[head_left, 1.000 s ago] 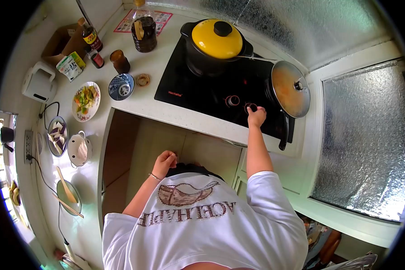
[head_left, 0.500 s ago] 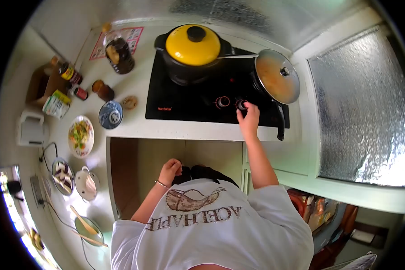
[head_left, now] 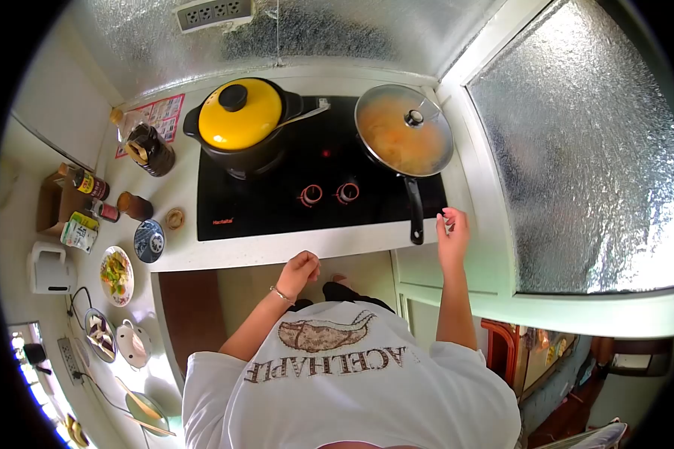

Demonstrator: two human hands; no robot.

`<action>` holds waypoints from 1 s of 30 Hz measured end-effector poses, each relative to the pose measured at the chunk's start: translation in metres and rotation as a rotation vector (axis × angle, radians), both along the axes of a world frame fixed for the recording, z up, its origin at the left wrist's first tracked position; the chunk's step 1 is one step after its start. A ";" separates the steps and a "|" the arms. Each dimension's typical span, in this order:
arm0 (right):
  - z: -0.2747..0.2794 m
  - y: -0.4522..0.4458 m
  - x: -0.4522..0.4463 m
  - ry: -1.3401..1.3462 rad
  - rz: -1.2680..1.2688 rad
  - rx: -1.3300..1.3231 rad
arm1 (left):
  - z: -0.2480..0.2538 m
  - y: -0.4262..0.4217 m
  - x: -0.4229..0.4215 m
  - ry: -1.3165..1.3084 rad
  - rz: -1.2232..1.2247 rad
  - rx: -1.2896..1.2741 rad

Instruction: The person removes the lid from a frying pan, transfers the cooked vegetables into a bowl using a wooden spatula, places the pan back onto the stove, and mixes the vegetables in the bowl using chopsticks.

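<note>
My right hand (head_left: 454, 236) is just right of the black handle of a frying pan (head_left: 416, 217), its fingers loosely bent and apart, with nothing in them. The pan's glass lid (head_left: 401, 135) is on, and orange-brown food shows through the fogged glass. My left hand (head_left: 299, 275) hangs in front of the counter edge with its fingers curled closed; I see nothing in it. Two control knobs (head_left: 311, 194) sit on the front of the black cooktop (head_left: 277, 221). A dark pot with a yellow lid (head_left: 232, 127) stands at the back left, a handled utensil (head_left: 305, 115) sticking out beside it.
Left on the counter are a dark glass jar (head_left: 153, 153), several bottles, a blue bowl (head_left: 150, 241), a plate of chopped vegetables (head_left: 117, 275), a bowl of pale and purple pieces (head_left: 99, 334), a white colander (head_left: 133, 344) and a green bowl with a wooden spoon (head_left: 148, 411).
My right hand has let go of the right knob and moved right, to beside the pan handle. My left hand has risen slightly. The camera view has shifted, showing a wall socket strip.
</note>
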State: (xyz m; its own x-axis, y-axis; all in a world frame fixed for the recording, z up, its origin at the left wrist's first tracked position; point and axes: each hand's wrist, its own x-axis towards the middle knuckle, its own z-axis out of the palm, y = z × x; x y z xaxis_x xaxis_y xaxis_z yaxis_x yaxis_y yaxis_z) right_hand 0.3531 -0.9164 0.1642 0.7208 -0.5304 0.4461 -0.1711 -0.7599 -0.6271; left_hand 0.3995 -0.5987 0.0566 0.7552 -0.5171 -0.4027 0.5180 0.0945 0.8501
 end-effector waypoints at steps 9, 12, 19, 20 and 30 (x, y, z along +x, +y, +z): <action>0.032 -0.125 0.032 -0.145 0.152 0.016 | 0.050 -0.157 0.002 -0.160 -0.113 0.071; 0.018 -0.136 0.036 -0.120 0.278 0.204 | 0.056 -0.206 0.013 -0.131 -0.061 0.105; 0.006 -0.143 0.031 -0.098 0.363 0.355 | 0.068 -0.256 0.025 0.286 0.021 -0.104; 0.007 -0.145 0.032 -0.111 0.356 0.375 | 0.069 -0.258 0.025 0.280 0.027 -0.098; 0.067 -0.155 0.183 0.038 0.641 -0.255 | 0.071 -0.256 0.018 0.297 0.084 -0.141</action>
